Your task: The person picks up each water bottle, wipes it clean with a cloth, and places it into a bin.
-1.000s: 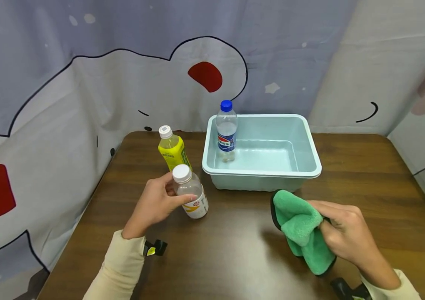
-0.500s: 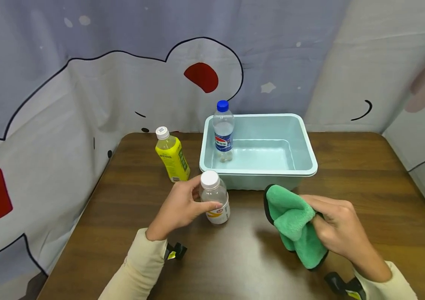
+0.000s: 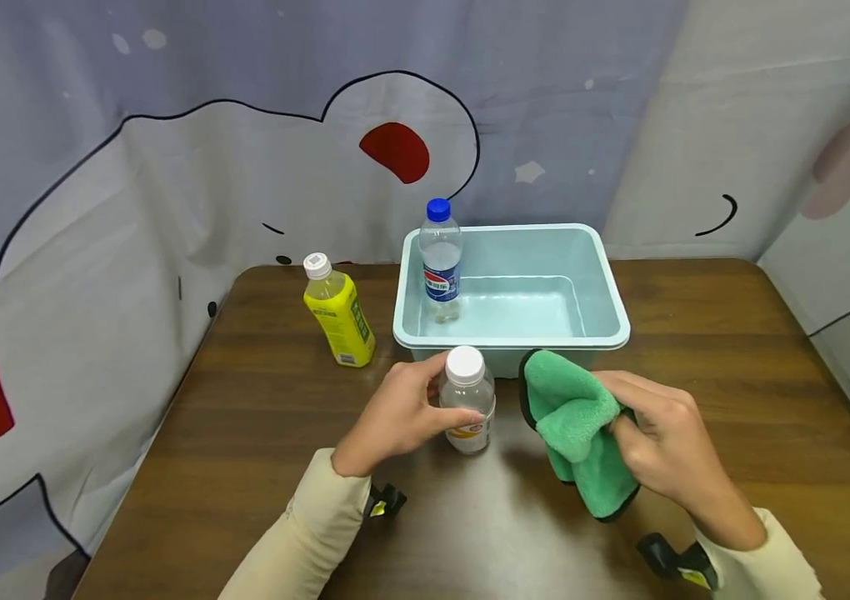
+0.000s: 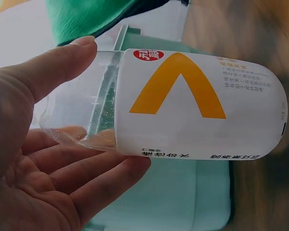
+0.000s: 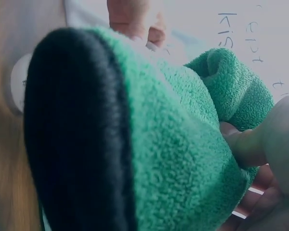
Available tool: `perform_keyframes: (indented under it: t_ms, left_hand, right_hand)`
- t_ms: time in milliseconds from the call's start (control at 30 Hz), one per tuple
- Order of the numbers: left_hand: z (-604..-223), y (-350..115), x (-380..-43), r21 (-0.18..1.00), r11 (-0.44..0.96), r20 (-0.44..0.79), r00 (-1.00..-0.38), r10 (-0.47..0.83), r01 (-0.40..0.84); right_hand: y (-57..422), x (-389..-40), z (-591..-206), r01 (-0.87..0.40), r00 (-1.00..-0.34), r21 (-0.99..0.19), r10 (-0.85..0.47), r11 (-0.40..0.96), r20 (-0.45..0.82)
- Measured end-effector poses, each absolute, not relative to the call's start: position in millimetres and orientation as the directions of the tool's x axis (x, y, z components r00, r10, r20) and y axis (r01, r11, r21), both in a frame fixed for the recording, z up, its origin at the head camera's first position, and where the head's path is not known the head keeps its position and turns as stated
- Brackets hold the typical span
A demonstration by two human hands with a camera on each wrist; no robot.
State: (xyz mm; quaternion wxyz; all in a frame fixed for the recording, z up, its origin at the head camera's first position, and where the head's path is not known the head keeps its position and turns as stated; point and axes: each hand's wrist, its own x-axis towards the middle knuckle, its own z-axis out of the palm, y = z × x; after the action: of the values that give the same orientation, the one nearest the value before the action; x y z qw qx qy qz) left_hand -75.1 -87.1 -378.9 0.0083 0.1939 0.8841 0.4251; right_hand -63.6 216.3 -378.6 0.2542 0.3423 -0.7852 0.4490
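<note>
In the head view my left hand [image 3: 402, 412] grips a clear bottle [image 3: 467, 400] with a white cap and a white label, held upright in front of the basin. The left wrist view shows the thumb on one side of the bottle [image 4: 197, 101] and the fingers on the other; an orange chevron marks its label. My right hand [image 3: 668, 442] pinches a folded green cloth [image 3: 575, 417] with black edging, a short way right of the bottle. Up close in the right wrist view, thumb and fingers press into the bunched cloth [image 5: 183, 144].
A pale blue basin [image 3: 612, 333] stands at the back of the wooden table [image 3: 245, 500]. Inside it, at the left, is a blue-capped Pepsi bottle [image 3: 442, 258]. A yellow-labelled bottle [image 3: 341, 317] stands left of the basin. A patterned curtain [image 3: 245, 183] hangs behind.
My left hand has carried the white-capped bottle rightward, away from the yellow-labelled bottle and closer to the cloth. The right hand with the cloth has shifted slightly up and left in view.
</note>
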Motion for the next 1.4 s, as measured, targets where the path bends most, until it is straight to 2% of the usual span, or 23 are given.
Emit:
perform_keyframes:
  t_ms: [333,467,800,1100,1267,1400]
  left_hand:
    - [-385.1,-65.9,-75.7,0.698,0.588,0.174,-0.894,0.413,0.408]
    - [-384.7,-59.0,-75.4,0.692,0.589,0.172,-0.888,0.426,0.417]
    - [-385.4,-55.6,-74.0,0.655,0.609,0.185,-0.876,0.445,0.447]
    - [-388.5,-56.1,-75.6,0.635,0.585,0.218,-0.844,0.49,0.504]
    - [-389.2,-55.8,-76.3,0.656,0.563,0.22,-0.841,0.495,0.502]
    - [-390.2,-56.5,-75.6,0.674,0.548,0.219,-0.843,0.492,0.495]
  right_hand:
    - [201.6,-64.5,-378.3,-0.701,-0.708,-0.578,-0.308,0.418,0.636]
    - [194.3,-65.0,-377.1,-0.701,-0.709,-0.568,-0.335,0.432,0.621]
    - [178.6,-68.0,-383.2,-0.718,-0.69,-0.508,-0.389,0.475,0.61]
    - [175.4,-68.0,-390.5,-0.727,-0.647,-0.386,-0.379,0.568,0.661]
    - [175.0,-67.1,-403.6,-0.69,-0.678,-0.33,-0.415,0.645,0.606]
    - [172.7,-68.1,-418.4,-0.647,-0.729,-0.294,-0.457,0.704,0.51]
